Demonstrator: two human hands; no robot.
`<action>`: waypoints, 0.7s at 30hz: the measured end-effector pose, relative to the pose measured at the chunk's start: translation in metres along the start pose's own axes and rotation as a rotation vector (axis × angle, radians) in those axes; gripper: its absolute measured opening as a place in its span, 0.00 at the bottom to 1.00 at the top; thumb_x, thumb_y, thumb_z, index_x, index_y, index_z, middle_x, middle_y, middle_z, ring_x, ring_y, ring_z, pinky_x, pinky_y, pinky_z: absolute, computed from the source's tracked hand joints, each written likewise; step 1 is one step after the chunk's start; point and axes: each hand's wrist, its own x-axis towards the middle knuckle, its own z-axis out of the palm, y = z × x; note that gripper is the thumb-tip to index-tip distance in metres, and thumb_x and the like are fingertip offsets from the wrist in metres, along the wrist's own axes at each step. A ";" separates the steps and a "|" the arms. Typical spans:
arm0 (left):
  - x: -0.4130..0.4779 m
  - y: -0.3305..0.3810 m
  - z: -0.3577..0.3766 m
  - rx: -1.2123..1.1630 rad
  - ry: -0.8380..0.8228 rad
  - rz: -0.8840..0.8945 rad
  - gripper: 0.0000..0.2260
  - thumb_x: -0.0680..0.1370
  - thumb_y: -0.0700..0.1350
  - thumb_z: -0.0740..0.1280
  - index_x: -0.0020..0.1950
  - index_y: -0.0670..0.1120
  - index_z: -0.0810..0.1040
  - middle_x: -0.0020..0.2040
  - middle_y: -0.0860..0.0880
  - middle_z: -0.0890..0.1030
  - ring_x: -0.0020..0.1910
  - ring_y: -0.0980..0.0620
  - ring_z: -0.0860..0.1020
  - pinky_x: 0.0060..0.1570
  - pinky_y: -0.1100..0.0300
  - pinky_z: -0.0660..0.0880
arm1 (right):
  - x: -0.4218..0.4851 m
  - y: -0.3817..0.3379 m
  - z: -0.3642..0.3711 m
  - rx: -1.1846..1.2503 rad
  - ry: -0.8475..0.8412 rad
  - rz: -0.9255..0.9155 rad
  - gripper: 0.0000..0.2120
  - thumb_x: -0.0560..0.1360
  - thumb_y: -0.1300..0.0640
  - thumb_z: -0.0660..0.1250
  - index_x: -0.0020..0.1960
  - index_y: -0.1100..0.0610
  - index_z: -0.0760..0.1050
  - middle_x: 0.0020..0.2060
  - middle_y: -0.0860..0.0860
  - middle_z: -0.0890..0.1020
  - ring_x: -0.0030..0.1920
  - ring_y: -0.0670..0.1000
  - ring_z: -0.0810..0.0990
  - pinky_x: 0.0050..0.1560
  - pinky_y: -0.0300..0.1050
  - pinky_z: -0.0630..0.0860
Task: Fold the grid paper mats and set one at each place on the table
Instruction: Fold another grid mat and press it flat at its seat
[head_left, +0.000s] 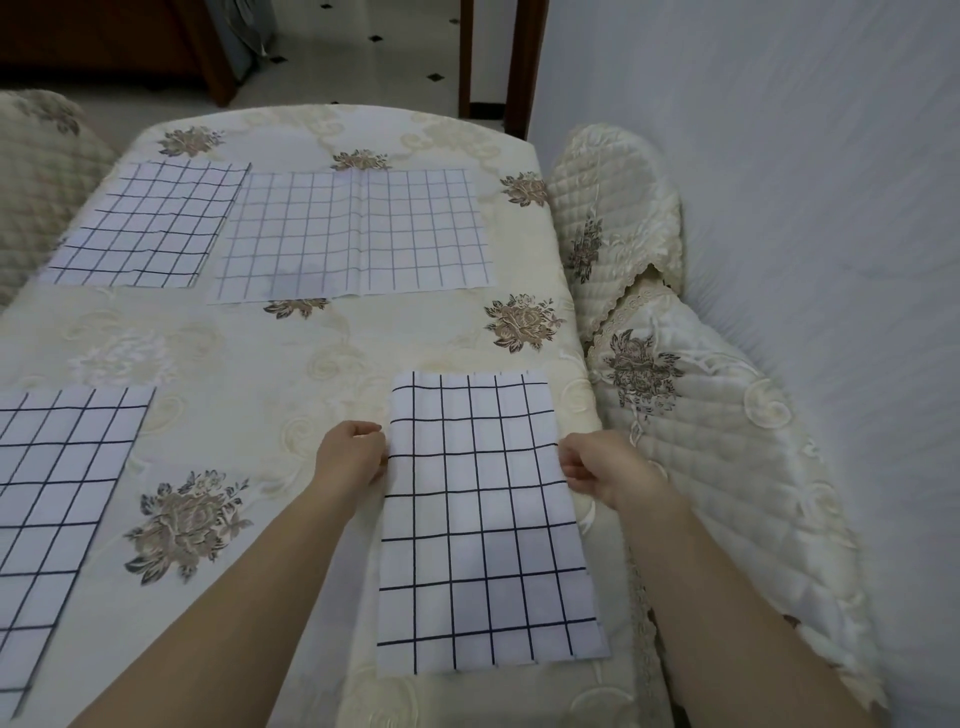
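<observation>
Four mats: grid paper sheets lying flat on the surface, which wears a cream floral cloth.
Near right mat: folded narrow, beside the surface's right edge, between both grips.
Left grip: fingers curled, pinching that mat's left edge.
Right grip: fingers curled, pinching its right edge.
Near left mat: folded, partly out of view.
Far left mat: folded.
Far middle mat: unfolded, creased down its centre, meeting the far left mat.
Chair: quilted cover, right of the surface.
</observation>
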 end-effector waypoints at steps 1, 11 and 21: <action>-0.003 -0.002 -0.002 0.004 -0.003 0.002 0.07 0.77 0.36 0.59 0.48 0.42 0.77 0.42 0.41 0.79 0.37 0.45 0.77 0.43 0.54 0.76 | -0.004 0.004 -0.001 -0.022 0.009 0.001 0.09 0.74 0.63 0.64 0.35 0.57 0.70 0.27 0.51 0.71 0.26 0.48 0.67 0.31 0.38 0.69; -0.040 -0.027 -0.024 -0.008 -0.125 -0.050 0.12 0.74 0.33 0.58 0.33 0.46 0.69 0.39 0.42 0.72 0.39 0.45 0.71 0.43 0.51 0.71 | -0.039 0.040 -0.009 -0.059 0.020 0.045 0.03 0.74 0.63 0.66 0.44 0.61 0.71 0.32 0.55 0.74 0.30 0.52 0.72 0.36 0.45 0.76; -0.073 -0.050 -0.035 -0.065 -0.178 -0.061 0.10 0.73 0.34 0.58 0.35 0.47 0.66 0.36 0.43 0.70 0.38 0.45 0.70 0.41 0.50 0.70 | -0.061 0.074 0.006 -0.138 0.186 -0.095 0.18 0.71 0.60 0.70 0.59 0.63 0.72 0.50 0.56 0.76 0.48 0.55 0.75 0.40 0.41 0.71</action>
